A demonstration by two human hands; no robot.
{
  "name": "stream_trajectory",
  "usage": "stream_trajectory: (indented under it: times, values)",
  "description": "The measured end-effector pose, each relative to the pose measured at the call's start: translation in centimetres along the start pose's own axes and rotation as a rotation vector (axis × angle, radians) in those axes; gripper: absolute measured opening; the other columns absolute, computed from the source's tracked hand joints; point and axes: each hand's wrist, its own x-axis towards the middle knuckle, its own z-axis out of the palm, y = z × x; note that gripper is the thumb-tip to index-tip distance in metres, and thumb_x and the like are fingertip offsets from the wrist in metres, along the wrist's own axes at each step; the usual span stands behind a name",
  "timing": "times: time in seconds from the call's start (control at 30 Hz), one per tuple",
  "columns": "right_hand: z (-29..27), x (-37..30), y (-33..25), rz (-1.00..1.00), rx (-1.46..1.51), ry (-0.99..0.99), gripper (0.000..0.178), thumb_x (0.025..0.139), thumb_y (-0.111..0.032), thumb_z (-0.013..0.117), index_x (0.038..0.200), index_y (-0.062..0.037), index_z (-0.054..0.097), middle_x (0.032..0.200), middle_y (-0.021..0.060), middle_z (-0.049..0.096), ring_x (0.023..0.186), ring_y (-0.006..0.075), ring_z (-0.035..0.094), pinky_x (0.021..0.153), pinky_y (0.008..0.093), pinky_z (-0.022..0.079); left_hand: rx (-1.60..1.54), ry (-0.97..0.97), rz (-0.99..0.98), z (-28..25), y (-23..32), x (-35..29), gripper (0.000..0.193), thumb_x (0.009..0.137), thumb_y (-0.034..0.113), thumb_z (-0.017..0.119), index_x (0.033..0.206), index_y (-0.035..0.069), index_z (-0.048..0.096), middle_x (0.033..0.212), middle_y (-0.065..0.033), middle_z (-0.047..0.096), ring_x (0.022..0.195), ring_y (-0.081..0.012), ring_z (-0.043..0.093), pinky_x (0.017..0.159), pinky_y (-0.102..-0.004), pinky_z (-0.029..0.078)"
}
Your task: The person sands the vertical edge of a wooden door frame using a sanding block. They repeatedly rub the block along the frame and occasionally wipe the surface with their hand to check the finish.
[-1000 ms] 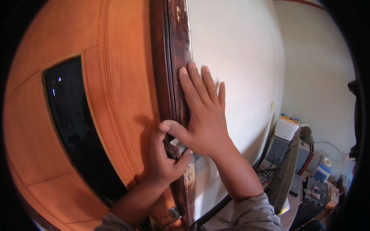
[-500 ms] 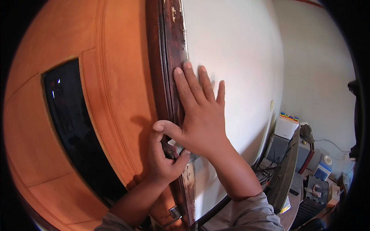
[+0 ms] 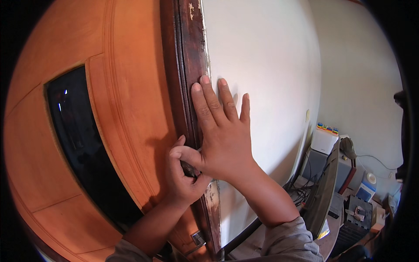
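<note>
My right hand (image 3: 227, 142) lies against the dark brown wooden door frame (image 3: 185, 56), its fingers spread and pointing up, partly over the white wall beside it. Its thumb reaches left across my left hand (image 3: 184, 179). Low on the frame, the left hand has curled fingers and thumb around a small dark piece, mostly hidden behind the right hand; I cannot make out what it is. Bare, worn patches show on the frame below the hands and near its top. To the left stands an orange wooden door (image 3: 135, 109) with a dark glass panel (image 3: 83, 131).
A metal latch (image 3: 198, 238) sits low by the frame. At right, a dark flat panel (image 3: 321, 192) stands on a table, with tangled cables behind it. Further back are a white box (image 3: 324, 142), a grey cabinet (image 3: 317, 162), a blue-and-white container (image 3: 366, 187) and a black crate (image 3: 358, 209).
My right hand has slid a little down the frame, its thumb lower against the left hand. More of the small dark piece is covered. The view has shifted slightly.
</note>
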Motion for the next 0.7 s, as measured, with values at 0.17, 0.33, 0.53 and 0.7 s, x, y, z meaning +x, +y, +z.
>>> stream_trajectory:
  times: [0.17, 0.33, 0.53, 0.7]
  values:
    - [-1.0, -1.6, -0.1, -0.037, -0.053, -0.103, 0.103, 0.082, -0.084, 0.059, 0.161, -0.0189, 0.048, 0.170, 0.0096, 0.039, 0.155, 0.0425, 0.035, 0.116, 0.0800, 0.019, 0.040, -0.057, -0.002, -0.5, 0.2, 0.0, 0.083, 0.089, 0.016, 0.082, 0.152, -0.010, 0.035, 0.141, -0.0249, 0.051, 0.126, -0.0364, 0.058, 0.108, -0.0452, 0.047]
    - [-1.4, -2.8, 0.5, -0.006, 0.045, -0.060, 0.075, 0.091, -0.065, 0.069, 0.149, -0.0176, 0.064, 0.162, 0.0113, 0.052, 0.153, 0.0381, 0.040, 0.124, 0.0660, 0.015, 0.006, -0.060, -0.092, -0.6, 0.7, -0.1, 0.082, 0.088, 0.015, 0.083, 0.152, -0.010, 0.036, 0.142, -0.0241, 0.050, 0.128, -0.0352, 0.058, 0.108, -0.0445, 0.047]
    - [0.3, -0.3, 0.2, 0.060, 0.356, 0.281, 0.024, 0.082, -0.018, 0.084, 0.105, -0.0117, 0.078, 0.129, 0.0096, 0.069, 0.122, 0.0324, 0.059, 0.108, 0.0541, 0.038, -0.059, 0.009, -0.108, 0.2, 0.1, 0.0, 0.085, 0.082, 0.020, 0.089, 0.147, -0.012, 0.044, 0.133, -0.0251, 0.056, 0.118, -0.0382, 0.063, 0.100, -0.0449, 0.052]
    - [1.0, 0.6, -1.4, 0.212, 0.452, 0.331, 0.014, 0.082, -0.008, 0.081, 0.094, -0.0087, 0.073, 0.123, 0.0141, 0.065, 0.120, 0.0365, 0.055, 0.103, 0.0486, 0.039, -0.036, 0.006, -0.110, 0.1, 0.1, -0.1, 0.085, 0.082, 0.019, 0.088, 0.147, -0.011, 0.044, 0.133, -0.0257, 0.056, 0.118, -0.0383, 0.062, 0.101, -0.0452, 0.051]
